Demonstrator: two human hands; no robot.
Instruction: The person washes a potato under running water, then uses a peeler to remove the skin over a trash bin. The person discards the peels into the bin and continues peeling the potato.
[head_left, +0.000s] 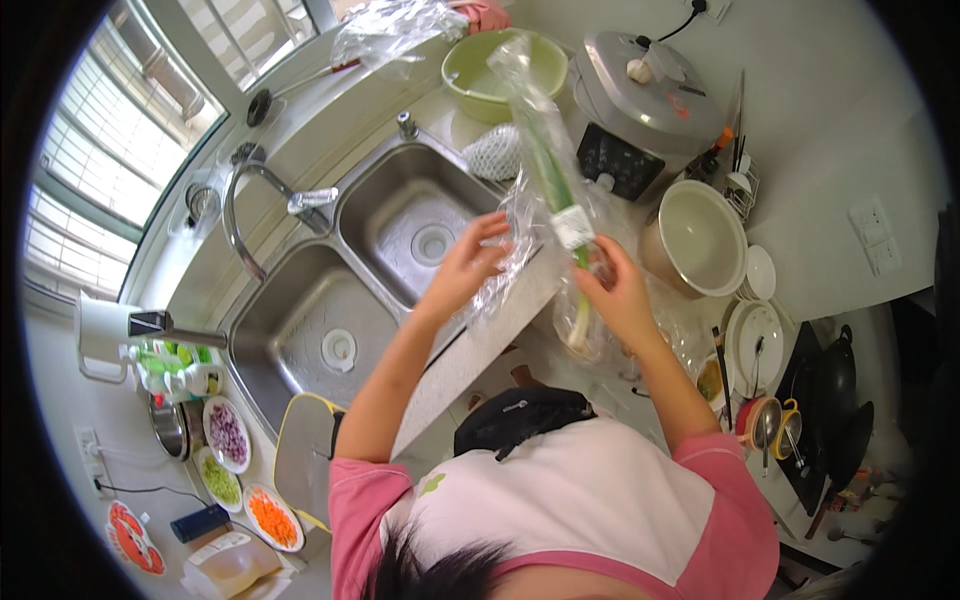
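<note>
A green onion in a clear plastic bag (551, 176) with a white label is held upright over the counter by my right hand (615, 281), its thumb and fingers on the stalk below the label. My left hand (476, 251) is to the left, over the edge of the right sink basin, fingers spread beside loose clear plastic film (510, 259). Whether its fingertips touch that film I cannot tell. The root end of the onion points toward me, and its leafy end reaches a light green plastic bowl (480, 97).
Left lies a steel double sink (300, 300) with a curved faucet (240, 217). Plates of chopped purple onion (226, 435), green pieces (220, 480) and diced carrot (272, 517) stand beyond a cutting board (304, 450). To the right are a rice cooker (645, 90), a deep pot (697, 240) and a black wok (825, 382).
</note>
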